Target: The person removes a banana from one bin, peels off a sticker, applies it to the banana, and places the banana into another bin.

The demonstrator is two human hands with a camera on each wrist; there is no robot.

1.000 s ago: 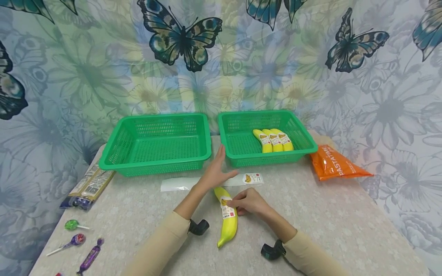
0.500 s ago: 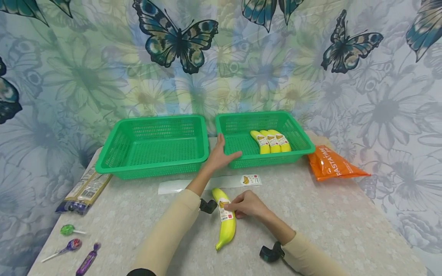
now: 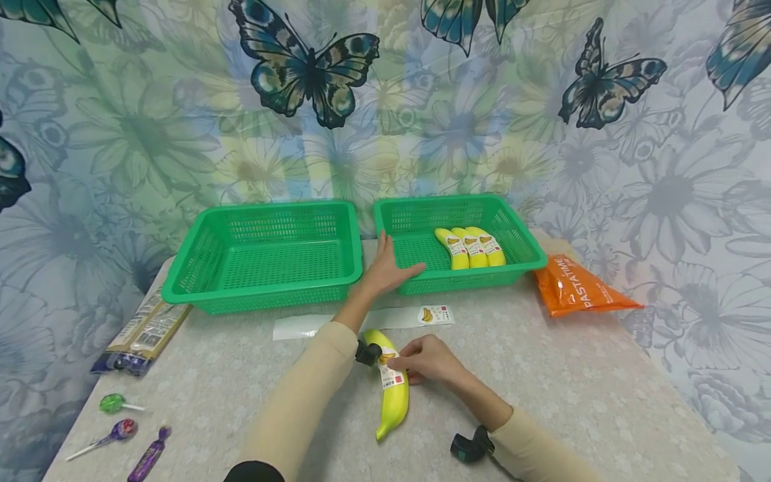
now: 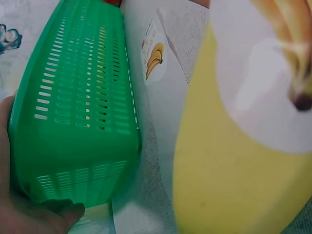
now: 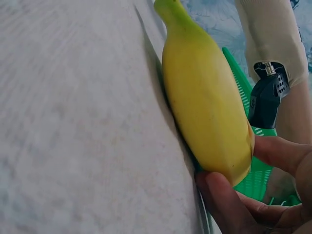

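A yellow banana (image 3: 394, 405) with a white printed label (image 3: 391, 377) lies on the table between my forearms. My right hand (image 3: 430, 359) grips its right side near the middle. In the right wrist view one fingertip (image 5: 265, 146) lies at the label's edge and another low against the banana (image 5: 204, 97). Beyond it, my left hand (image 3: 383, 269) is spread at the near left corner of the right green basket (image 3: 415, 284), fingers along its side and thumb across its front. The left wrist view shows the hand (image 4: 29, 214) right at the basket wall (image 4: 73, 146).
Three labelled bananas (image 3: 472, 248) sit in the right basket. A second green basket (image 3: 259, 301) stands left. A white strip (image 3: 391, 318) bearing one banana sticker (image 3: 436, 314) lies in front. An orange bag (image 3: 578, 288) is right; a gold packet (image 3: 144, 335), lollipops (image 3: 123, 429) and purple candy (image 3: 147, 457) lie left.
My left hand has moved forward and slightly right to the right basket's corner, its sleeve now reaching over the table's middle. The right hand stays on the banana, which has hardly moved.
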